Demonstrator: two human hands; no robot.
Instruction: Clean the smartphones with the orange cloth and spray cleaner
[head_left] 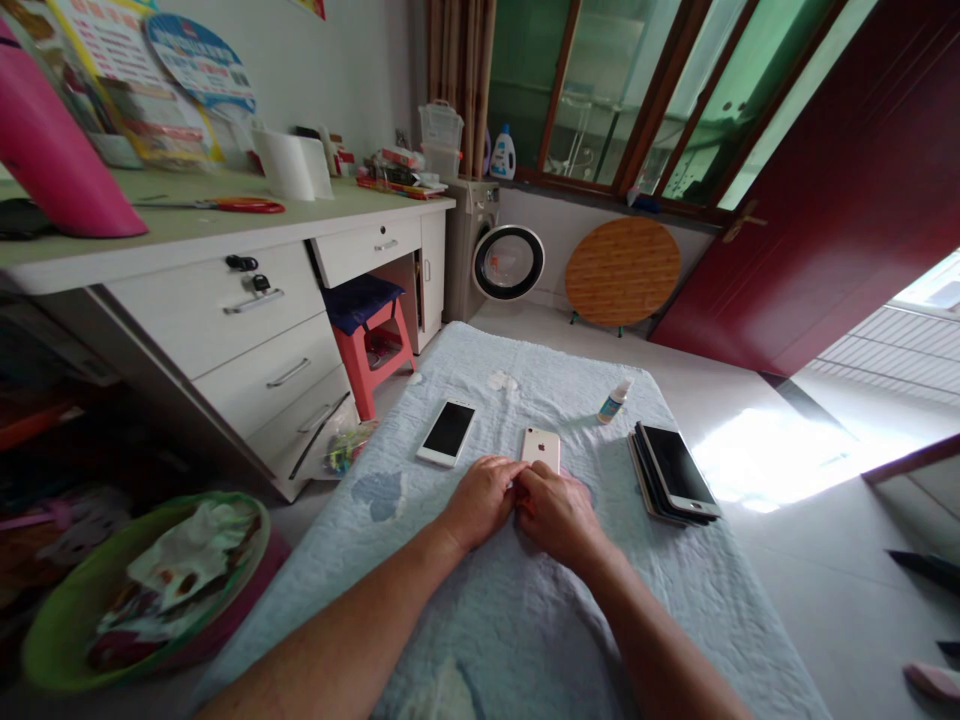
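Observation:
A light gold phone [541, 448] lies back up on the blue cloth [555, 380], its lower end behind my hands. My left hand [486, 496] is closed, fingers bent in against my other hand at the phone's lower left. My right hand [553, 508] is curled over the phone's lower end. Whatever sits between my fingertips is too small and hidden to name. To the left, a white phone [447, 433] lies with its dark screen up. A small spray bottle [614, 402] and a stack of phones [677, 473] are on the right.
A white desk [255, 350] with drawers runs along the left, a red stool [373, 350] beside it. The green basket [56, 630] at lower left holds clothes. Behind the cloth-covered surface are a washing machine [469, 260] with its door open and a round wooden board [624, 270].

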